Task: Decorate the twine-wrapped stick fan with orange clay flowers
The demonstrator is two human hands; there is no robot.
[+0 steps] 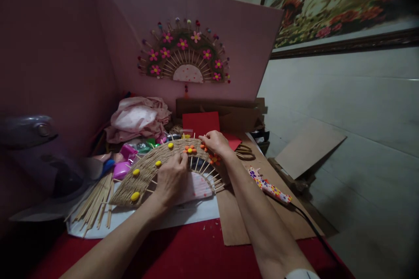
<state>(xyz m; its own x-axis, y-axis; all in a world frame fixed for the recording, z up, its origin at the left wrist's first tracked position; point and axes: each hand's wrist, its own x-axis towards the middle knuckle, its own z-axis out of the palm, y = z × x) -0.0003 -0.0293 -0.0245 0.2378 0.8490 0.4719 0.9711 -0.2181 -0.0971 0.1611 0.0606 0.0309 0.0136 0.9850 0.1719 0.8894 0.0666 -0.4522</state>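
Observation:
A half-round fan (145,170) of wound twine on thin wooden sticks lies in front of me. Its band carries several yellow dots (135,196) and orange flowers (190,150) with yellow middles; its inner half-circle is pale cloth (198,186) with reddish spots. My left hand (172,178) is closed at the band's inner edge, its curled fingers on the fan just below an orange flower. My right hand (216,143) is pinched at the band's upper edge, beside orange petals (203,146); what is between its fingertips is hidden.
Loose wooden sticks (93,205) lie left on white sheeting. A flower-patterned glue gun (270,189) with a black cord rests on cardboard (235,222) at right, near scissors (245,151). Behind are bundled pink cloth (140,117), red card (201,120) and a finished-looking fan (183,52) on a pink board.

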